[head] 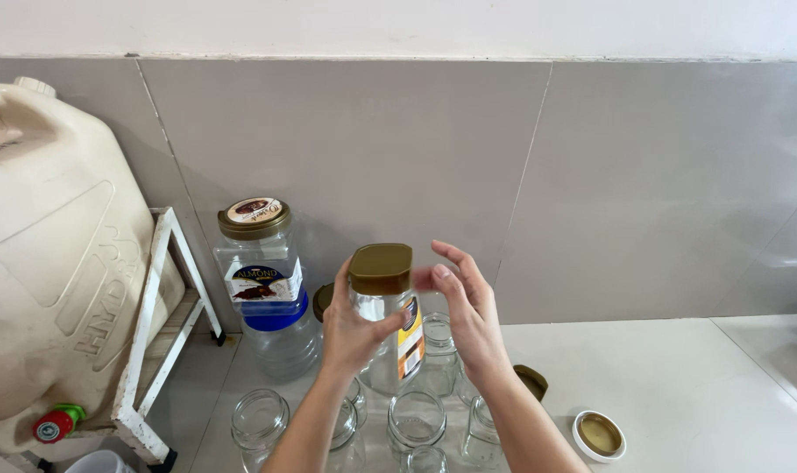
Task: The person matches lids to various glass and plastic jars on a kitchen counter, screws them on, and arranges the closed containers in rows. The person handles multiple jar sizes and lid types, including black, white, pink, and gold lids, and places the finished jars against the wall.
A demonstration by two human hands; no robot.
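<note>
The left hand [350, 328] was closed around the body of a clear glass jar [389, 337], holding it upright above the bench [679, 385] with its long axis vertical. Its olive-gold lid [381, 268] sat on top. The right hand [468, 315] hovered open just right of that lid, fingers spread, gripping nothing, and was the nearer hand to it. Empty open jars [416, 419] stood below, and a loose lid [599, 434] lay to the near right.
</note>
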